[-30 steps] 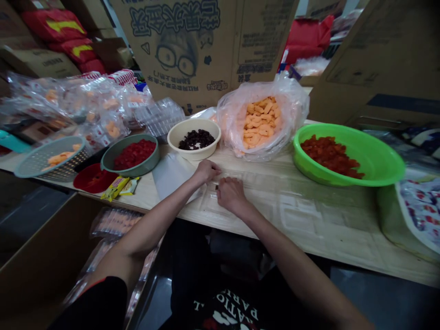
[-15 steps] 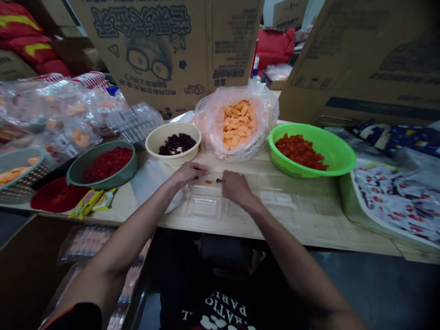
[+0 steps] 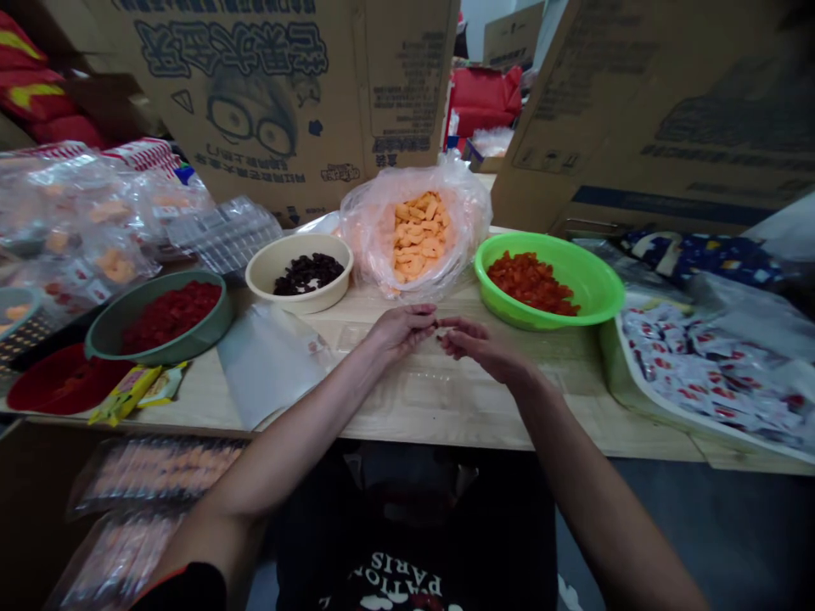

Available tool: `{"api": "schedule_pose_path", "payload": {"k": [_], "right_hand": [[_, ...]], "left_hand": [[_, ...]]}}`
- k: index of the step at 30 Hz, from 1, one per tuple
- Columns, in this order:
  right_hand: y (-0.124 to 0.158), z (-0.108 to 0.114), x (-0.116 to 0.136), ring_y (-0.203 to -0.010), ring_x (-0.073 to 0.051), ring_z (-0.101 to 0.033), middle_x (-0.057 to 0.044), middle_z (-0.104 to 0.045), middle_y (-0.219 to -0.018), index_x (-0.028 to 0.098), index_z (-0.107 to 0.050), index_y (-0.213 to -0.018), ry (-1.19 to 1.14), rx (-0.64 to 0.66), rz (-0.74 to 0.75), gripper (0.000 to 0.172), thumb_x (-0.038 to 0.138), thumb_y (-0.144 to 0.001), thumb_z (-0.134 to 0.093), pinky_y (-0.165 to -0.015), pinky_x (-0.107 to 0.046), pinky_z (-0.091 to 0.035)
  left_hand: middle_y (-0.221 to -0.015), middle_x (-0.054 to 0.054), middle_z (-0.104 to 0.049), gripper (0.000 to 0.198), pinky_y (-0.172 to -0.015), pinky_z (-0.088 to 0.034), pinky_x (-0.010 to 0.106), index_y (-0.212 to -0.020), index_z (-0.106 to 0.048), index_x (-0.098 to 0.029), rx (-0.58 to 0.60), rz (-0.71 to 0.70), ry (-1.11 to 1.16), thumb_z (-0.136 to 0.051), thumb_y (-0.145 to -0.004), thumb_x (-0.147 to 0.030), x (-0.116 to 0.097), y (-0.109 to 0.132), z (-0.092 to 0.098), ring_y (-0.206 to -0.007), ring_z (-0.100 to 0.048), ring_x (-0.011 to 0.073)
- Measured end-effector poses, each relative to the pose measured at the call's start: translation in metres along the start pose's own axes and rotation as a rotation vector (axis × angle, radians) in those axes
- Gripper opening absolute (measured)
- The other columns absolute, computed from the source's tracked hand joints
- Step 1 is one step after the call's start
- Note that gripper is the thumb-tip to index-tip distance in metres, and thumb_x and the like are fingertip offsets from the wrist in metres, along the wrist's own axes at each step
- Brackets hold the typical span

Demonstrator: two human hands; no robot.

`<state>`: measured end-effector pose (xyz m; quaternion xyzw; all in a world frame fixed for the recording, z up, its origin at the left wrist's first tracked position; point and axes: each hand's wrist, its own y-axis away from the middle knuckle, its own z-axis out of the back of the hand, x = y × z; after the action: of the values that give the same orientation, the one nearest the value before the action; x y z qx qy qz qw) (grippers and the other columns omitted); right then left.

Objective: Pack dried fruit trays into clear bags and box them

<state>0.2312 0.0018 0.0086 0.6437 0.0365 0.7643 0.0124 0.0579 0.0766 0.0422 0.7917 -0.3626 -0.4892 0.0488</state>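
Note:
My left hand [image 3: 400,331] and my right hand [image 3: 480,348] hang over the middle of the wooden table [image 3: 446,424], their fingertips meeting. Whether a small piece lies between the fingertips is too small to tell. Beneath them rests a transparent moulded plastic tray [image 3: 420,382]. Behind my left hand stands a cream bowl [image 3: 299,299] of dark dried fruit. Beyond the fingertips, a plastic bag [image 3: 375,229] holds orange dried pieces. A flat transparent plastic sheet [image 3: 271,365] lies left of my left wrist.
A green basin [image 3: 592,293] of diced red-orange fruit stands right; a grey-green bowl [image 3: 159,350] of red fruit and a red plate [image 3: 64,382] stand left. A tray of wrapped sachets [image 3: 637,399] lies far right. Cardboard boxes [image 3: 255,102] rise behind.
My hands have come together, fingertips now meeting above the plastic tray. The whole scene has shifted left in view as my head turned.

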Motion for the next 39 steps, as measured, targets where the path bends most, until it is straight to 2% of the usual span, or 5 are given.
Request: {"api": "schedule_pose_path", "payload": {"k": [5,9,19,27,39], "right_hand": [[0.004,0.020,0.014,-0.050,-0.009,-0.048,0.005,-0.058,-0.061,0.019,-0.057,-0.086,-0.101,-0.241,0.085,0.032,0.041,-0.070,-0.073,-0.049,-0.022,-0.038],[0.021,0.067,0.018,-0.048,-0.010,-0.050,0.002,-0.062,-0.059,0.019,-0.058,-0.083,-0.006,-0.441,0.081,0.029,0.043,-0.073,-0.069,-0.048,-0.023,-0.040],[0.095,0.148,-0.029,-0.058,-0.013,-0.054,0.001,-0.060,-0.068,0.018,-0.062,-0.089,0.121,-0.584,-0.011,0.024,0.039,-0.077,-0.060,-0.054,-0.025,-0.043],[0.086,0.147,-0.058,-0.081,-0.021,-0.060,-0.008,-0.065,-0.084,0.020,-0.062,-0.081,0.891,-0.644,-0.083,0.015,0.012,-0.078,-0.049,-0.077,-0.031,-0.045],[0.078,0.157,-0.088,-0.071,-0.021,-0.058,-0.006,-0.063,-0.078,0.023,-0.046,-0.080,0.776,-0.801,-0.131,0.009,0.015,-0.077,-0.048,-0.067,-0.030,-0.044]], "left_hand": [[-0.071,0.002,-0.068,0.009,-0.063,-0.054,0.017,-0.085,-0.066,-0.009,0.006,-0.085,-0.016,-0.067,-0.083,0.001,0.025,-0.023,-0.066,-0.061,-0.065,0.0082],[-0.076,0.005,-0.071,0.005,-0.068,-0.058,0.018,-0.086,-0.066,-0.009,0.070,-0.044,0.016,-0.067,-0.086,-0.004,0.030,-0.037,-0.089,-0.067,-0.069,0.0098],[-0.062,0.000,-0.059,0.023,-0.060,-0.053,0.018,-0.063,-0.056,-0.011,0.047,-0.044,-0.535,-0.068,-0.081,-0.003,0.068,-0.062,-0.080,-0.054,-0.058,0.0070],[-0.060,-0.002,-0.064,0.010,-0.069,-0.047,0.024,-0.072,-0.075,-0.014,0.084,-0.327,-1.116,-0.070,-0.071,-0.005,0.086,-0.091,-0.088,-0.062,-0.059,0.0136],[-0.091,0.013,-0.074,0.024,-0.081,-0.048,0.031,-0.084,-0.078,-0.013,0.235,-0.572,-1.612,-0.055,-0.090,-0.018,0.105,-0.087,-0.080,-0.086,-0.066,0.0232]]}}
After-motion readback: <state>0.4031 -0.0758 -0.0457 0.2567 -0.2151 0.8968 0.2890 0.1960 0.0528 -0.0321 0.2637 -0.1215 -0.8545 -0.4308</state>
